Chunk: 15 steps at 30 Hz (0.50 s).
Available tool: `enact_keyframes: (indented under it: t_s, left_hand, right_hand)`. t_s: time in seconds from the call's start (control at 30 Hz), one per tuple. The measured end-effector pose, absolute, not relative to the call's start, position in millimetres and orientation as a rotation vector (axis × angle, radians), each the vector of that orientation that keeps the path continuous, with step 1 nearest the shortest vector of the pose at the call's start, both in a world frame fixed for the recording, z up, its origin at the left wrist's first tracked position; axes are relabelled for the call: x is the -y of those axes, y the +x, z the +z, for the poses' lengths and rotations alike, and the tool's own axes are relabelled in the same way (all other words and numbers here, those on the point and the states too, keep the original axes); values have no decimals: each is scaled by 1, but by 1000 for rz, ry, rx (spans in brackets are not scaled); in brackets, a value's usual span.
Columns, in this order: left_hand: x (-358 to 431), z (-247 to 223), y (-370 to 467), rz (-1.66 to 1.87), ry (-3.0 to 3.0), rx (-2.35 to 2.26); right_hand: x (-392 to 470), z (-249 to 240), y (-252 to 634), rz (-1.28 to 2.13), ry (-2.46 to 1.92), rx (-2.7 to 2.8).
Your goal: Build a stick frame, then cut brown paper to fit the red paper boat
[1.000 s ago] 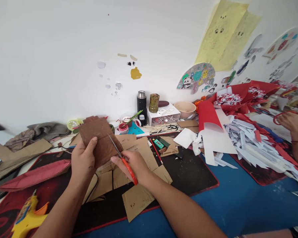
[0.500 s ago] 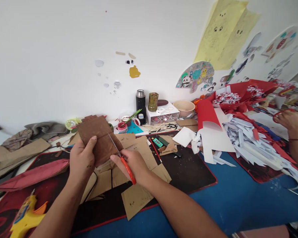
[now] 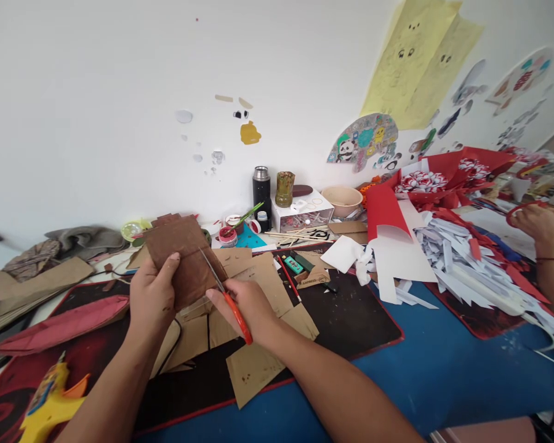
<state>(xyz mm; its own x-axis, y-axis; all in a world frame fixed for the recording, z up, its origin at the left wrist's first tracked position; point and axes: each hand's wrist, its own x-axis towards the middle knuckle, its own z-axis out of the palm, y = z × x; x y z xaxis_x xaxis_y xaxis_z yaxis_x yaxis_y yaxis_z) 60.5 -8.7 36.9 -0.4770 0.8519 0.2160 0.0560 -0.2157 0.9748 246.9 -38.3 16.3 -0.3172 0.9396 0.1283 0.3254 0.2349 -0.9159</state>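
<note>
Held up over the mat is a brown painted piece of cardboard, with my left hand gripping its lower left side, thumb on the front face. My right hand is closed round the red handles of a pair of scissors. Their blades point up and left across the right part of the brown cardboard; whether they are fully closed I cannot make out. Beneath both hands lie plain cardboard pieces, partly covered by my hands and wrists.
A yellow glue gun and a pink-topped cardboard shape lie at left. Behind stand a black flask and paint jars. White paper strips are heaped at right, beside another person's hand.
My hands, the brown cardboard and the scissors stay almost exactly where they were. The other person's hand at the right has shifted very slightly.
</note>
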Motion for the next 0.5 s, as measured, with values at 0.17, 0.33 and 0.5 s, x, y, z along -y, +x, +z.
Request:
enact_keyframes:
  t_s: [0.17, 0.33, 0.5]
  left_hand:
    - [12, 44, 69, 1793, 908, -1339]
    - [13, 47, 73, 1822, 851, -1311]
    - [14, 47, 73, 1802, 854, -1314]
  right_hand:
    - [40, 21, 246, 1070, -1193, 1786]
    - [42, 21, 245, 1067, -1198, 1773]
    - [40, 17, 245, 1111, -1199, 1769]
